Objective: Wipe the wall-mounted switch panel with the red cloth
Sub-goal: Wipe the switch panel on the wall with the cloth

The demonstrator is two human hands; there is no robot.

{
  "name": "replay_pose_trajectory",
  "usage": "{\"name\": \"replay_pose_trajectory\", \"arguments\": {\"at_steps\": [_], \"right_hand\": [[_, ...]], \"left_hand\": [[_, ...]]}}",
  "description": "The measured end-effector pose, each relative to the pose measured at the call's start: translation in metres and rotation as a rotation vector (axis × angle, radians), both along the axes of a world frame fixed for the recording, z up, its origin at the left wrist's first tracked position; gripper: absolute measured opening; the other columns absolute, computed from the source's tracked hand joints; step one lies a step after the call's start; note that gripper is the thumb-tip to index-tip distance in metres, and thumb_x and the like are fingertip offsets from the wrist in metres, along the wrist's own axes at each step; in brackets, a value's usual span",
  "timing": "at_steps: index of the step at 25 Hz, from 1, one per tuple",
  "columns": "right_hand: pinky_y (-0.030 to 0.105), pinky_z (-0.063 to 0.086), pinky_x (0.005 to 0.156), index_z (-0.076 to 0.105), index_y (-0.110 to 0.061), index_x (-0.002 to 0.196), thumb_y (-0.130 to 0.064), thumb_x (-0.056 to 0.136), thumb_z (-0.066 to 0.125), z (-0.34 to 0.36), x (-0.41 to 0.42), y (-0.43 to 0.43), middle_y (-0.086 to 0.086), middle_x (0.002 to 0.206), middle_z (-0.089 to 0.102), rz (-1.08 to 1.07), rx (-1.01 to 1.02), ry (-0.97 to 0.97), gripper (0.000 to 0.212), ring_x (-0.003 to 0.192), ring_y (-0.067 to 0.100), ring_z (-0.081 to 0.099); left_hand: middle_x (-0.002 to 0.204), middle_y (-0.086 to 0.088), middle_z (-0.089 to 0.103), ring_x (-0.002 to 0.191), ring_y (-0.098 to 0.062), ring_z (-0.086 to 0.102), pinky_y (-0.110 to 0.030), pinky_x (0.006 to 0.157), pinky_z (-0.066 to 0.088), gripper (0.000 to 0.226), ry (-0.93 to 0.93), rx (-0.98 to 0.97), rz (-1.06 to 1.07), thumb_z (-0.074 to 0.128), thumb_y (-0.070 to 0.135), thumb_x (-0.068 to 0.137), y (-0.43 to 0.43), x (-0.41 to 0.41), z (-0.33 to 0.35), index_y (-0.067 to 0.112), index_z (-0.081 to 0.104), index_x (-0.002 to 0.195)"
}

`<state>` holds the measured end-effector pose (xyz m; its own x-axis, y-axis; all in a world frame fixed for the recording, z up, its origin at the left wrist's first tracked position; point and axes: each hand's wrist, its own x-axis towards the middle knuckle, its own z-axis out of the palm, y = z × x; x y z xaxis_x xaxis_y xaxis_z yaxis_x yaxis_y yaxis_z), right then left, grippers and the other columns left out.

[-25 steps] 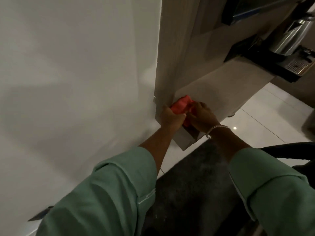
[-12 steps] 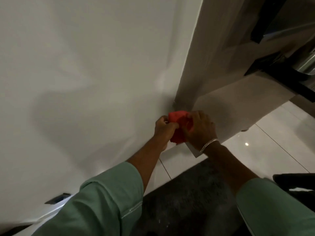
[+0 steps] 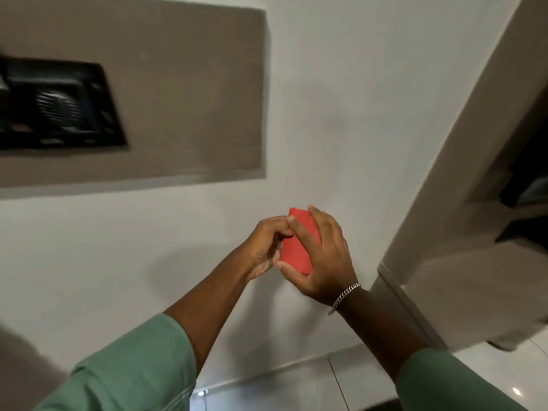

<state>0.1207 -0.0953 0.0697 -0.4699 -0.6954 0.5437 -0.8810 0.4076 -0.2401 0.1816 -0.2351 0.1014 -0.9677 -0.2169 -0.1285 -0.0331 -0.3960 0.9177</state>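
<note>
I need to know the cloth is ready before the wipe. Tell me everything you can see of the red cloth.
The red cloth is folded into a compact, smooth oblong pad, plain with no visible print. It looks like soft fabric. It is held in the air in front of the white wall, tilted, clear of the dark panel at upper left. The right hand wraps it from behind; the left hand pinches its left edge.
</note>
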Motion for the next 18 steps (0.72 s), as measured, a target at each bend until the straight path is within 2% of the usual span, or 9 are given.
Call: {"name": "replay_pose_trajectory", "arguments": {"at_steps": [2, 4, 6, 9, 10, 12, 13, 15, 18], "right_hand": [[0.053, 0.052, 0.099, 0.041, -0.028, 0.144, -0.050, 0.077, 0.065, 0.025, 0.022, -0.035, 0.020, 0.153, 0.041, 0.088, -0.134, 0.080, 0.074, 0.131, 0.041, 0.047], [0.043, 0.054, 0.096, 0.044, -0.028, 0.142, -0.040, 0.076, 0.070, 0.052, 0.044, -0.066, 0.019, 0.149, 0.046, 0.140, -0.279, 0.156, 0.072, 0.123, 0.039, 0.054], [0.037, 0.052, 0.094, 0.046, -0.028, 0.140, -0.037, 0.074, 0.071, 0.081, 0.067, -0.098, 0.018, 0.147, 0.048, 0.201, -0.412, 0.226, 0.071, 0.122, 0.037, 0.056], [0.039, 0.049, 0.101, 0.050, -0.023, 0.138, -0.034, 0.074, 0.073, 0.122, 0.099, -0.139, 0.022, 0.143, 0.052, 0.264, -0.544, 0.337, 0.068, 0.122, 0.038, 0.058], [0.040, 0.049, 0.103, 0.051, -0.021, 0.137, -0.033, 0.075, 0.073, 0.134, 0.108, -0.152, 0.024, 0.142, 0.053, 0.277, -0.572, 0.371, 0.067, 0.122, 0.039, 0.058], [0.042, 0.050, 0.103, 0.051, -0.018, 0.134, -0.031, 0.075, 0.073, 0.150, 0.122, -0.173, 0.025, 0.141, 0.054, 0.281, -0.616, 0.412, 0.065, 0.119, 0.042, 0.061], [0.043, 0.051, 0.103, 0.050, -0.018, 0.134, -0.031, 0.075, 0.073, 0.155, 0.127, -0.181, 0.025, 0.141, 0.054, 0.276, -0.629, 0.426, 0.065, 0.117, 0.043, 0.061], [0.046, 0.052, 0.102, 0.049, -0.018, 0.135, -0.033, 0.076, 0.074, 0.162, 0.135, -0.198, 0.024, 0.142, 0.054, 0.264, -0.642, 0.456, 0.066, 0.117, 0.043, 0.061], [0.050, 0.049, 0.105, 0.048, -0.019, 0.137, -0.040, 0.078, 0.072, 0.165, 0.143, -0.220, 0.022, 0.146, 0.051, 0.267, -0.634, 0.500, 0.067, 0.124, 0.043, 0.056]], "left_hand": [[0.073, -0.002, 0.060, 0.072, -0.017, 0.055, -0.026, 0.061, 0.050, 0.019, 0.044, -0.177, 0.068, 0.048, 0.010, 0.068, -0.027, 0.037, 0.040, 0.006, 0.060, 0.083], [0.077, -0.004, 0.062, 0.070, -0.013, 0.058, -0.023, 0.063, 0.051, 0.023, 0.130, -0.399, 0.145, 0.053, 0.010, 0.078, -0.051, 0.072, 0.077, 0.002, 0.065, 0.095], [0.082, -0.006, 0.066, 0.069, -0.009, 0.063, -0.019, 0.062, 0.053, 0.017, 0.255, -0.559, 0.240, 0.053, 0.001, 0.087, -0.076, 0.111, 0.116, 0.002, 0.067, 0.099], [0.087, -0.006, 0.069, 0.076, -0.013, 0.066, -0.020, 0.070, 0.057, 0.028, 0.494, -0.722, 0.549, 0.050, -0.006, 0.078, -0.110, 0.166, 0.176, 0.008, 0.065, 0.097], [0.090, -0.005, 0.071, 0.080, -0.014, 0.067, -0.020, 0.076, 0.056, 0.029, 0.585, -0.894, 0.727, 0.048, -0.003, 0.075, -0.125, 0.184, 0.191, 0.007, 0.065, 0.097], [0.103, -0.008, 0.073, 0.096, -0.019, 0.067, -0.025, 0.089, 0.054, 0.033, 0.679, -1.439, 1.092, 0.048, 0.000, 0.073, -0.160, 0.215, 0.208, 0.003, 0.068, 0.099], [0.113, -0.014, 0.072, 0.110, -0.027, 0.065, -0.036, 0.101, 0.050, 0.038, 0.666, -1.686, 1.177, 0.048, -0.001, 0.071, -0.179, 0.228, 0.210, -0.002, 0.068, 0.104], [0.137, -0.024, 0.060, 0.135, -0.040, 0.049, -0.058, 0.117, 0.032, 0.052, 0.535, -2.007, 1.134, 0.049, -0.002, 0.071, -0.218, 0.248, 0.205, -0.008, 0.064, 0.121], [0.155, -0.021, 0.040, 0.147, -0.043, 0.030, -0.064, 0.119, 0.021, 0.065, 0.292, -2.304, 1.016, 0.052, 0.007, 0.079, -0.266, 0.258, 0.182, -0.002, 0.048, 0.143]]}}
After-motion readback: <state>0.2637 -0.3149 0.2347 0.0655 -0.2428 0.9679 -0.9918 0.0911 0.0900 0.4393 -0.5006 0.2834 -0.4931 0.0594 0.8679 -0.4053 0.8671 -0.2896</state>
